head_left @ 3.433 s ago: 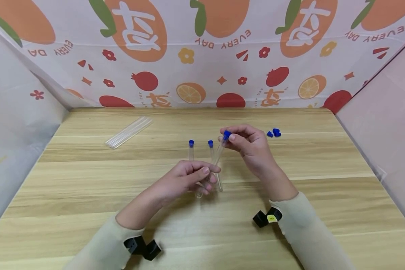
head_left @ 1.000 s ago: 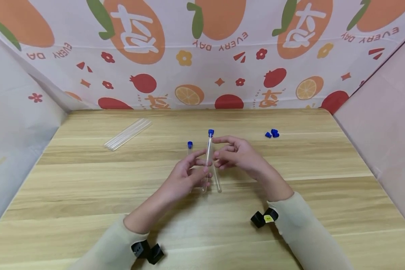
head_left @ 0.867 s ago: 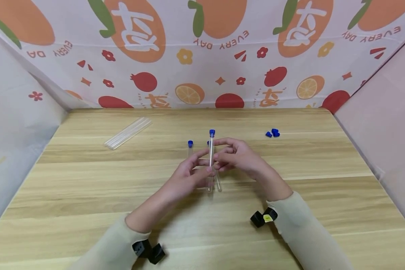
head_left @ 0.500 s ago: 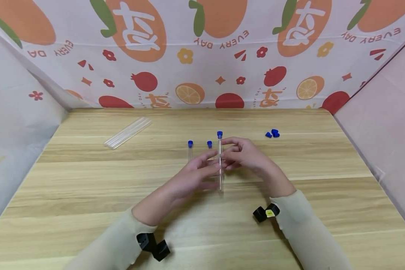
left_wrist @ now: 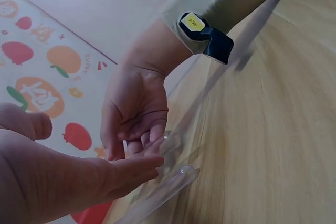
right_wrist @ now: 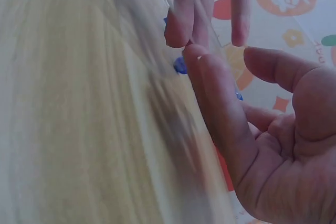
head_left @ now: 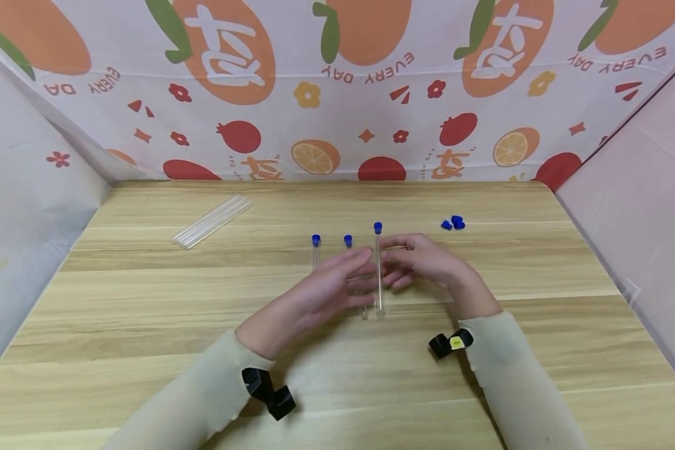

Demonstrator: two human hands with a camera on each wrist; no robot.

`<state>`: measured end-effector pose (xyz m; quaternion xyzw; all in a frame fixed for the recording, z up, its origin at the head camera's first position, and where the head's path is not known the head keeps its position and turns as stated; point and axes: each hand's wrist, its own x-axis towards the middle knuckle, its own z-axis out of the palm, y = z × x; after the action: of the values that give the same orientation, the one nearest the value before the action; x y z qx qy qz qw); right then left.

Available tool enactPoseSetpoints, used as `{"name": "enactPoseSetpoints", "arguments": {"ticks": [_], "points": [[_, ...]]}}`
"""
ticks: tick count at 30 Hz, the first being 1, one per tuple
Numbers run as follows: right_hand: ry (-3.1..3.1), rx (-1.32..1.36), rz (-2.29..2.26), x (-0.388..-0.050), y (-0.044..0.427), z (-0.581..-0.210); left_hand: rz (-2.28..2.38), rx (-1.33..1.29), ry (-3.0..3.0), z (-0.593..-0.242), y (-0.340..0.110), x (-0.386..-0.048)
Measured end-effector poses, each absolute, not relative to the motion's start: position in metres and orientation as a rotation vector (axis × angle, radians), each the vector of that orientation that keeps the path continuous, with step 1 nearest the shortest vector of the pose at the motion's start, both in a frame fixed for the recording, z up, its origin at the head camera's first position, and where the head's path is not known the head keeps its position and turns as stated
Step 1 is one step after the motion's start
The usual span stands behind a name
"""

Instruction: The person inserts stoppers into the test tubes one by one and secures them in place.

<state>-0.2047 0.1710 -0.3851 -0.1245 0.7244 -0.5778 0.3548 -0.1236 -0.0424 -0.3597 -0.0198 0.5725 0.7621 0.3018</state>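
Three clear tubes with blue caps lie side by side in the head view. The rightmost tube (head_left: 379, 275) is between the two hands. My left hand (head_left: 326, 290) has its fingers extended against that tube's left side and covers much of the middle tube (head_left: 364, 311). On the other side, my right hand (head_left: 424, 262) touches the tube with loosely bent fingers, not wrapped round it. The left tube (head_left: 316, 253) is partly hidden behind my left hand. In the left wrist view, a rounded tube end (left_wrist: 186, 174) shows below the fingers.
Several clear tubes without caps (head_left: 212, 222) lie together at the back left of the wooden table (head_left: 146, 325). A few loose blue caps (head_left: 457, 222) sit at the back right. A fruit-print cloth (head_left: 360, 100) hangs behind the table.
The capped tube held between both hands has moved right and down beside the other two. The left hand's fingers have loosened from it, and both hands have shifted right.
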Motion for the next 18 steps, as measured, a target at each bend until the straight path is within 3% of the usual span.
{"name": "enactPoseSetpoints", "arguments": {"ticks": [18], "points": [[1.923,-0.247,-1.423,-0.2045,0.1681,-0.3897,2.016,-0.029,1.464,-0.3628,-0.0386,-0.1283]]}}
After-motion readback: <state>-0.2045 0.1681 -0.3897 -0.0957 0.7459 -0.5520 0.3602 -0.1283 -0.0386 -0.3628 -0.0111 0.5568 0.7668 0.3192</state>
